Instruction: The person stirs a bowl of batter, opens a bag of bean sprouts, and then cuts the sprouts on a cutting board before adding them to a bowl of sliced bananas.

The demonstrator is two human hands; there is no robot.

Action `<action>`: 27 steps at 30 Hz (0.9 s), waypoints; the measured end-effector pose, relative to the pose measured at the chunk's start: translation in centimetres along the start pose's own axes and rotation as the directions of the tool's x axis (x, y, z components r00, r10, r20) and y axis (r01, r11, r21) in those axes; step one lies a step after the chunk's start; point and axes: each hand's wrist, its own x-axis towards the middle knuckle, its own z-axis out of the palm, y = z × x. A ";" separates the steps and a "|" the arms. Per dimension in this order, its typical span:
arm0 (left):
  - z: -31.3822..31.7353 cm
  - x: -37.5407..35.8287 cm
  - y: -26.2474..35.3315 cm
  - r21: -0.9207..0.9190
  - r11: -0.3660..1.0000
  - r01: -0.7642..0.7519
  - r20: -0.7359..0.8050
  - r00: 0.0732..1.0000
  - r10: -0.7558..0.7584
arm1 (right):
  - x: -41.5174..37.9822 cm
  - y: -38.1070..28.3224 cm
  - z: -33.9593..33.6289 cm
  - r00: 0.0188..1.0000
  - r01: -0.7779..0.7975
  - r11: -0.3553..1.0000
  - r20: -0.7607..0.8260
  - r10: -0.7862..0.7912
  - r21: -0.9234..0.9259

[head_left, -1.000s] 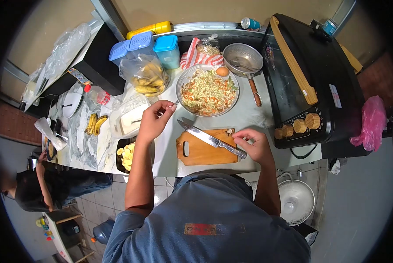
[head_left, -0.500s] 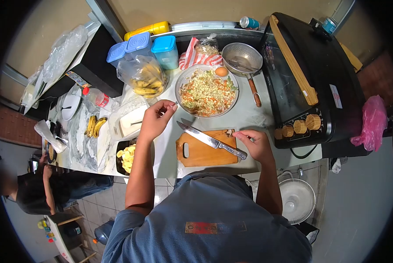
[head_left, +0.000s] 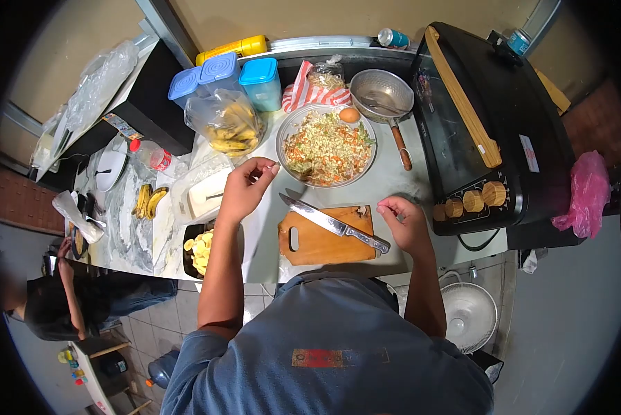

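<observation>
My left hand (head_left: 251, 187) is raised left of the plate's lower edge, thumb and fingers pinched on a small pale piece whose kind I cannot make out. To the right of the wooden cutting board (head_left: 310, 245) is my right hand (head_left: 407, 223), its thumb and fingertips drawn together. Whether anything is between them is too small to tell. A kitchen knife (head_left: 327, 220) lies diagonally across the board, handle toward the lower right. Small brownish scraps (head_left: 362, 210) rest at the board's upper right corner. Beyond it, a round plate (head_left: 280, 146) holds chopped vegetables (head_left: 327, 149) and an egg (head_left: 350, 115).
A saucepan (head_left: 372, 86) and a black oven (head_left: 525, 131) stand at the right. A bag of bananas (head_left: 233, 128), lidded containers (head_left: 260, 83), a white tub (head_left: 199, 197) and a tray of sliced bananas (head_left: 199, 250) are at the left. Another person (head_left: 54, 301) works at far left.
My right hand has moved slightly right and up, away from the scraps at the board's corner. My left hand has stayed nearly in place, still pinching. The other person's arm has shifted.
</observation>
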 end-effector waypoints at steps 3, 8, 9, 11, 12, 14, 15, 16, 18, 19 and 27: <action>0.0 -0.3 -0.1 -0.012 1.000 0.017 -0.014 1.000 -0.017 | -0.3 -0.1 -0.1 0.999 0.032 0.997 -0.010 -0.033 -0.075; 0.1 -0.7 -0.3 -0.045 0.999 -0.005 -0.017 1.000 0.004 | -1.2 0.3 -0.5 1.000 0.008 0.996 -0.009 -0.009 -0.084; 0.1 -0.8 -0.3 -0.047 0.999 -0.008 -0.018 1.000 0.008 | -1.4 0.3 -0.6 1.000 0.011 0.996 -0.010 -0.012 -0.086; 0.2 -0.9 -0.3 -0.017 1.000 -0.022 -0.017 1.000 0.022 | -1.8 0.5 -0.7 0.999 0.045 0.985 -0.016 -0.048 -0.169; 0.3 -1.0 -0.2 -0.017 0.999 -0.027 -0.017 1.000 0.026 | -2.1 0.6 -0.7 0.999 0.048 0.984 -0.018 -0.051 -0.170; 0.5 -1.1 -0.2 -0.069 0.997 -0.037 -0.009 0.999 0.036 | -2.6 0.7 -0.9 0.999 0.033 0.980 -0.015 -0.037 -0.199; 0.6 -1.2 -0.2 -0.068 0.997 -0.046 -0.010 0.999 0.045 | -3.0 0.8 -1.0 0.999 0.040 0.979 -0.021 -0.045 -0.199; 0.6 -1.1 -0.2 -0.044 0.998 -0.036 -0.008 0.999 0.036 | -3.2 0.9 -1.0 0.999 0.020 0.981 -0.029 -0.026 -0.195; 0.5 -1.0 -0.1 -0.016 0.999 -0.040 -0.008 0.999 0.040 | -3.6 0.8 -1.1 0.999 0.011 0.982 -0.044 -0.019 -0.188; 0.5 -0.8 0.0 -0.023 0.999 -0.030 -0.002 1.000 0.030 | -3.7 0.8 -1.2 1.000 0.008 0.984 -0.026 -0.013 -0.179; 0.6 -0.4 0.3 -0.048 0.997 -0.052 0.015 0.998 0.053 | -3.9 -0.3 -0.9 1.000 -0.026 0.999 0.010 0.026 -0.029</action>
